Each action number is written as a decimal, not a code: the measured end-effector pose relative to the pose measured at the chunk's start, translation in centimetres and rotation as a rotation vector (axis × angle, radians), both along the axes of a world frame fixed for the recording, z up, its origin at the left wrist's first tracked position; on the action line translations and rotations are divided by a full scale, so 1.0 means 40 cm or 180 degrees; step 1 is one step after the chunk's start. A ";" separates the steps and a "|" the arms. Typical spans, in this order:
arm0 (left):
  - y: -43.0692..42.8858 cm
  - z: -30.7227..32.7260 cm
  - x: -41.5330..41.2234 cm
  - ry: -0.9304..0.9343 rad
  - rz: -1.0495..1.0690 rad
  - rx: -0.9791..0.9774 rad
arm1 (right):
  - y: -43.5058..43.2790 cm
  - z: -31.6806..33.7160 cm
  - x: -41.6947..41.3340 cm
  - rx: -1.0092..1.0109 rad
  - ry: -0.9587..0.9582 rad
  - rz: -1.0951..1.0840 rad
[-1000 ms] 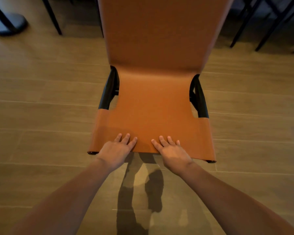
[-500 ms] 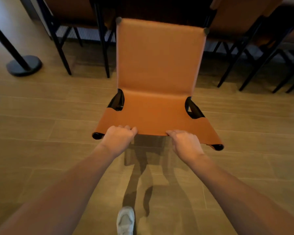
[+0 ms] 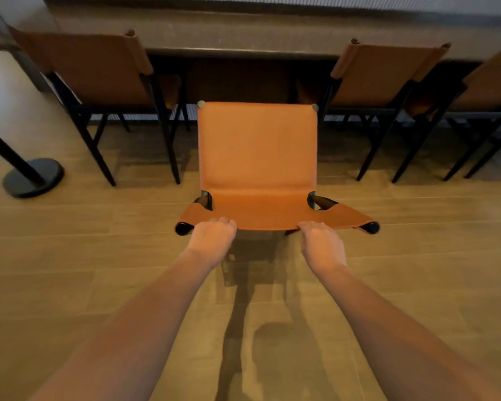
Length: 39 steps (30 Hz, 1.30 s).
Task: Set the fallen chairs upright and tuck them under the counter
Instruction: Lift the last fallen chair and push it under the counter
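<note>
An orange leather chair (image 3: 258, 157) with a black frame stands in front of me, its back panel toward the counter (image 3: 243, 33). Its near edge ends in two black rod tips. My left hand (image 3: 213, 241) is curled over that edge near the left tip. My right hand (image 3: 323, 246) grips the same edge further right. The chair's legs are mostly hidden under the seat, and I cannot tell whether they rest on the floor. It lines up with a dark gap under the counter between two neighbouring chairs.
Matching chairs are tucked at the counter: one on the left (image 3: 99, 70), one on the right (image 3: 388, 73), another at the far right (image 3: 492, 82). A black post with a round base (image 3: 32, 178) stands at the left. Wooden floor (image 3: 70, 256) surrounds me.
My hands went from lying flat on the chair's orange panel to curled over its near edge, and spread apart. The chair now sits farther from me, closer to the counter.
</note>
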<state>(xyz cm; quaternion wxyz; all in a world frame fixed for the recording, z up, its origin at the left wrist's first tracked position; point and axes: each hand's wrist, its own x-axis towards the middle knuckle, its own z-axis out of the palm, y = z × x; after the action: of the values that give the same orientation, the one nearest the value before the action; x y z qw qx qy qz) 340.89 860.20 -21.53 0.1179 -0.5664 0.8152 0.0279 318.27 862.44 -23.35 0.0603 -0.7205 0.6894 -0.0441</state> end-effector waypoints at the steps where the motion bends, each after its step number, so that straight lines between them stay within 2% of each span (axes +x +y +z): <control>1: -0.015 0.004 -0.008 0.0003 0.0088 0.0014 | -0.022 0.012 0.000 0.0098 -0.0014 -0.0002; 9: -0.181 0.059 -0.011 0.0478 0.0544 0.0195 | -0.239 0.135 -0.009 0.0785 -0.0136 0.0270; 13: -0.295 0.090 -0.022 0.0510 0.0694 0.0211 | -0.374 0.174 -0.031 0.1045 -0.0529 0.0227; 18: -0.460 0.132 -0.040 0.0872 0.1016 0.0291 | -0.538 0.203 -0.036 0.1008 -0.0688 0.0185; 26: -0.664 0.164 -0.049 0.0937 0.1190 0.0501 | -0.737 0.218 -0.055 0.1194 -0.0900 0.0174; 39: -0.840 0.165 -0.037 0.1255 0.1166 0.0799 | -0.898 0.225 -0.051 0.1048 -0.1289 -0.0193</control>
<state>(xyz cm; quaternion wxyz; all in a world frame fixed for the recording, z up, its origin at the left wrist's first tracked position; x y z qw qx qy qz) 339.42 826.61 -14.94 0.0194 -0.6687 0.6968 0.2587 316.23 826.54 -14.34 0.3122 -0.6565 0.6824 -0.0764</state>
